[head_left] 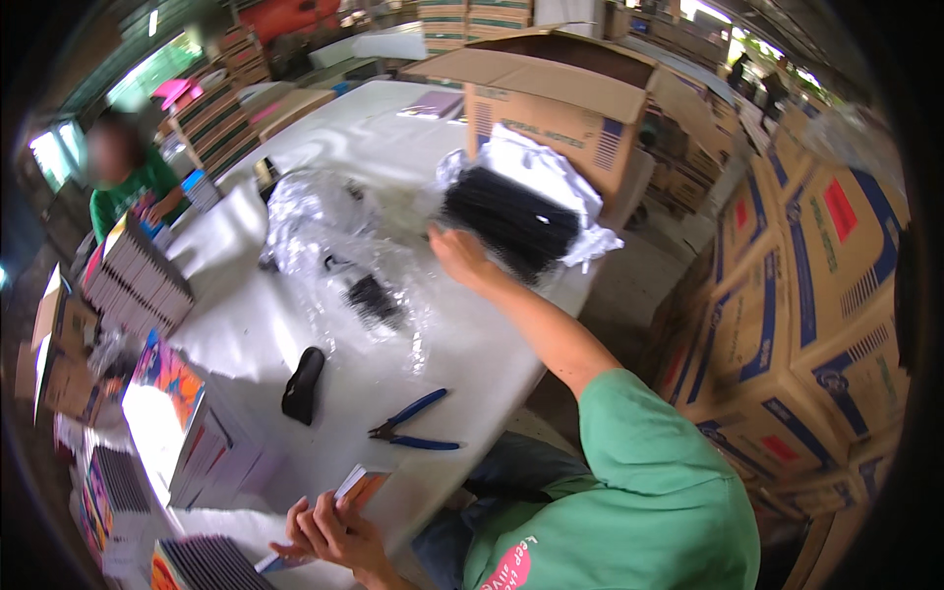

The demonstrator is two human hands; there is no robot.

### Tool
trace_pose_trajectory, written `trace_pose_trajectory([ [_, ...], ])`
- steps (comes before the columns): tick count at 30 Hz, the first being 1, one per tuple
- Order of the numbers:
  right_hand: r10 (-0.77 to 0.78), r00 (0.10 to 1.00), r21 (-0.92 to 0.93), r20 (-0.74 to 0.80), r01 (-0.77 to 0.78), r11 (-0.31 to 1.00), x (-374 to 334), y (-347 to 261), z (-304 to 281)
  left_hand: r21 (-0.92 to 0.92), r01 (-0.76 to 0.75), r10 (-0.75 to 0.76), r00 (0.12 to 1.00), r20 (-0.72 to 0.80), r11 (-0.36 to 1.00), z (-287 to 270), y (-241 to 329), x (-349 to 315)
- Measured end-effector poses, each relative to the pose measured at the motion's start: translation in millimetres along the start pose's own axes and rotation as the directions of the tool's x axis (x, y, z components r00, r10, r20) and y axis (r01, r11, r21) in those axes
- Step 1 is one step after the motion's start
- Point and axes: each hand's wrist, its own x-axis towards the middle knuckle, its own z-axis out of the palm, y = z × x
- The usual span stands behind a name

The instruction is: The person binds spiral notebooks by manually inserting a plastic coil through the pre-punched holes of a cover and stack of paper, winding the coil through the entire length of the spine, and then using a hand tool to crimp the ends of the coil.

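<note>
My left hand (334,531) is closed around a thin notebook (363,486) with an orange cover at the near edge of the table; part of it is hidden by my fingers. My right hand (460,258) reaches across the table to the left edge of a bundle of thin black strands (511,218), which lies on crumpled white wrapping (593,231). Motion blurs its fingers, so whether they grip a strand cannot be seen. Between my hands lie blue-handled pliers (418,423) with their handles apart and a black, elongated object (304,386).
Clear plastic wrap (324,216) holds a smaller black bundle (374,300). Notebook stacks (138,280) line the table's left side. An open cardboard box (551,113) stands at the far end, and stacked cartons (787,295) rise on the right. Another person (133,182) works at the far left.
</note>
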Motion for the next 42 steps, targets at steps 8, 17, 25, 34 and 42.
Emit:
trace_pose_trajectory([
  [8, -0.176, 0.892, 0.110, -0.415, 0.241, 0.964, 9, -6, -91, -0.110, -0.071, 0.069, 0.997, -0.028, 0.991, 1, 0, 6],
  [17, -0.775, 0.624, 0.769, -0.095, 0.540, 0.341, -125, -119, -140, -0.181, -0.060, 0.061, 0.998, -0.001, 0.982, -12, -2, 12],
  [25, -0.624, 0.774, 0.831, -0.112, 0.417, 0.368, -146, -133, -116, -0.208, 0.082, -0.082, 0.997, 0.011, 0.975, 1, 12, 3],
  [34, -0.799, 0.588, 0.923, 0.124, 0.228, 0.310, -141, -149, -124, -0.221, 0.109, -0.118, 0.993, -0.028, 0.969, -3, 11, 2],
  [42, -0.887, 0.457, 0.852, 0.062, 0.439, 0.285, -135, -154, -130, -0.275, 0.146, -0.155, 0.988, -0.012, 0.950, -4, 15, 7],
])
